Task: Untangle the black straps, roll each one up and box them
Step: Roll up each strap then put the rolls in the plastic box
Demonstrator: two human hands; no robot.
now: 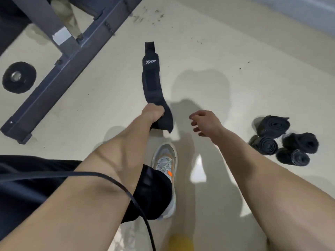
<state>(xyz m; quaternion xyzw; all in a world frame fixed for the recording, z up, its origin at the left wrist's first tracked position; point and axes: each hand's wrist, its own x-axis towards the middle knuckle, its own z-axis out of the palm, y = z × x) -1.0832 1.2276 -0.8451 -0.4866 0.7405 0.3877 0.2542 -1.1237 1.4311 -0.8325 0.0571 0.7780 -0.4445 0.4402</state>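
Left grip (154,115) fisted on near end of strap (150,78); strap stretched flat on floor (217,42). Right grip (206,124) loose, empty, just beside. Four rolls (273,126) lie right. Step: rolling. Next: right pinches end, starts tight curl. No box seen.

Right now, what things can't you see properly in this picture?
- Fingers of the left hand: head view, tucked under the strap that it grips.
- Yellow thing: head view, blurred and cut off by the bottom edge.
- Metal frame: head view, cut off by the top edge.
- Box: nowhere in this view.
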